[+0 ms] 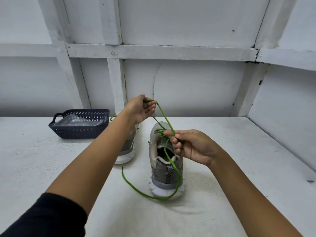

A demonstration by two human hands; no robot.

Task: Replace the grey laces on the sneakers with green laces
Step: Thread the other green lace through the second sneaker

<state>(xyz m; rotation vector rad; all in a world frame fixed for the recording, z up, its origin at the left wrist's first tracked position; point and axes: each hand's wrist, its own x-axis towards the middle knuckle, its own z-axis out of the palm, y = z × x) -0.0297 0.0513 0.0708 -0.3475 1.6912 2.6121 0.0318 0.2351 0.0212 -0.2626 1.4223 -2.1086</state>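
A grey sneaker [164, 170] stands on the white table with its heel toward me. A green lace [147, 194] is threaded through its upper eyelets. One end trails over the heel and loops across the table to the left. My left hand [142, 110] is raised above and behind the shoe and pinches the other end of the green lace. My right hand [189, 146] hovers beside the shoe's tongue and pinches the lace between thumb and forefinger. A second grey sneaker [127, 147] stands to the left, mostly hidden behind my left forearm; a bit of green lace shows behind it.
A dark blue perforated basket [80, 124] holding a clear plastic bag sits at the back left of the white table [239, 168]. White panelled walls close the back and the right side.
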